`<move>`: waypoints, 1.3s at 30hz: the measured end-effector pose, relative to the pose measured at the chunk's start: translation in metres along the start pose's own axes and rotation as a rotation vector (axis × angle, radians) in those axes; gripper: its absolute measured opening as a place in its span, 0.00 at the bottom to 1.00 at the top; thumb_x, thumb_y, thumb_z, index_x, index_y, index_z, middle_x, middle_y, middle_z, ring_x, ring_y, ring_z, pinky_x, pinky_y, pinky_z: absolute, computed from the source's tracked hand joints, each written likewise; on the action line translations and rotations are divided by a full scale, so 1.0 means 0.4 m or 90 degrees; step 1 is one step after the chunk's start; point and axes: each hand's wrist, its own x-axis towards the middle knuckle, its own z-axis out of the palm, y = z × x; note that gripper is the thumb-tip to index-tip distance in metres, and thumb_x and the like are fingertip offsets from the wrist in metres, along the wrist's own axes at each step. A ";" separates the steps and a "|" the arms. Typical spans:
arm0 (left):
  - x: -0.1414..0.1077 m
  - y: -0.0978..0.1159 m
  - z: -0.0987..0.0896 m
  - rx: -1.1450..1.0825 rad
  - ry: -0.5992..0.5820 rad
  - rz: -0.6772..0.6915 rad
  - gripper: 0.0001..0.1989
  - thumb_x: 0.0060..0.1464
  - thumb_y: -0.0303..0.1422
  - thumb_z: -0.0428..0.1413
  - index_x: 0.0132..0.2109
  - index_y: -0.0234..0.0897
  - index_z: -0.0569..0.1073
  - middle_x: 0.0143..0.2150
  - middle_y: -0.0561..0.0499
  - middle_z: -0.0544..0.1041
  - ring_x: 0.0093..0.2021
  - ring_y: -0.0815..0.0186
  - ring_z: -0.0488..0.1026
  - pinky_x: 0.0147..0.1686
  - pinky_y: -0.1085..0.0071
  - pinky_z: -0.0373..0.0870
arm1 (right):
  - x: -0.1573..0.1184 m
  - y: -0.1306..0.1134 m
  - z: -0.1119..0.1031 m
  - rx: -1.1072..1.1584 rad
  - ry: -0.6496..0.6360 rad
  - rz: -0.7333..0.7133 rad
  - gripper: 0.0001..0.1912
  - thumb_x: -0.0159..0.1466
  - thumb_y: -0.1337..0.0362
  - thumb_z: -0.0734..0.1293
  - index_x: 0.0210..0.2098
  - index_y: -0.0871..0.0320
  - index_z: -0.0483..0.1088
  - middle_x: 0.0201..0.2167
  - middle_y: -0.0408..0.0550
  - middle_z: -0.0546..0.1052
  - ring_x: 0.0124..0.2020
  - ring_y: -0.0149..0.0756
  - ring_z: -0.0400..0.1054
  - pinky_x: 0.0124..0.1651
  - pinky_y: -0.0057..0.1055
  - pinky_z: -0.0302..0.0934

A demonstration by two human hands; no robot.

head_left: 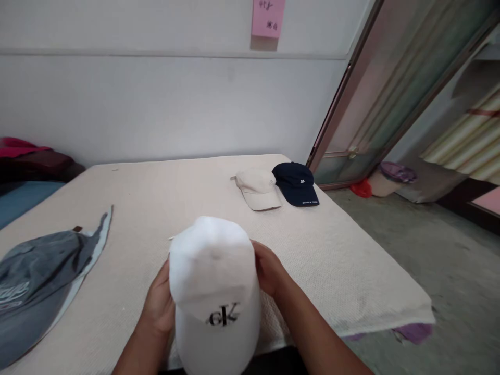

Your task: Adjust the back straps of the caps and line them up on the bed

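A white baseball cap (213, 271) with dark letters on its front is held close to me, its brim toward my body. My left hand (159, 302) grips the cap's left side, the fingertips hidden behind it. On the opposite side my right hand (269, 268) is closed on the edge, its fingers partly out of sight behind the fabric. Farther back on the bed-like surface lie a beige cap (258, 188) and a navy cap (296, 184), side by side and touching. A grey cap (42, 276) rests at the left.
The cream cover (332, 265) ends at a right edge above a grey floor (406, 245). A pale wall (167, 109) with a pink note (268, 18) stands behind. Dark red and blue items (33, 166) are piled at the left. A waste bin (388, 179) stands by the door.
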 end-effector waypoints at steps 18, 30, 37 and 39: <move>0.056 0.060 -0.036 -0.118 -0.007 0.152 0.25 0.56 0.44 0.48 0.54 0.30 0.69 0.43 0.36 0.79 0.46 0.50 0.75 0.49 0.52 0.68 | 0.051 0.037 0.085 0.095 -0.250 -0.039 0.21 0.55 0.61 0.69 0.47 0.60 0.68 0.36 0.50 0.73 0.30 0.32 0.65 0.29 0.26 0.59; 0.030 -0.002 -0.010 0.036 0.100 -0.001 0.11 0.58 0.32 0.49 0.38 0.31 0.74 0.40 0.42 0.78 0.32 0.64 0.77 0.23 0.75 0.72 | 0.464 -0.068 0.038 0.102 -0.046 -0.121 0.16 0.50 0.71 0.71 0.39 0.59 0.69 0.32 0.44 0.75 0.26 0.28 0.64 0.26 0.24 0.62; 0.028 0.000 -0.003 0.032 0.158 -0.004 0.08 0.57 0.30 0.50 0.37 0.32 0.73 0.34 0.46 0.79 0.25 0.68 0.75 0.18 0.78 0.69 | 0.526 -0.025 -0.016 0.069 0.065 -0.078 0.14 0.51 0.73 0.70 0.36 0.61 0.66 0.31 0.48 0.75 0.28 0.32 0.68 0.28 0.28 0.66; 0.023 -0.002 -0.002 0.029 0.174 0.010 0.07 0.56 0.30 0.51 0.37 0.33 0.72 0.33 0.47 0.78 0.24 0.69 0.75 0.18 0.79 0.68 | 0.512 -0.024 -0.013 0.052 0.093 -0.083 0.11 0.54 0.70 0.68 0.37 0.62 0.64 0.30 0.47 0.75 0.29 0.31 0.69 0.30 0.29 0.67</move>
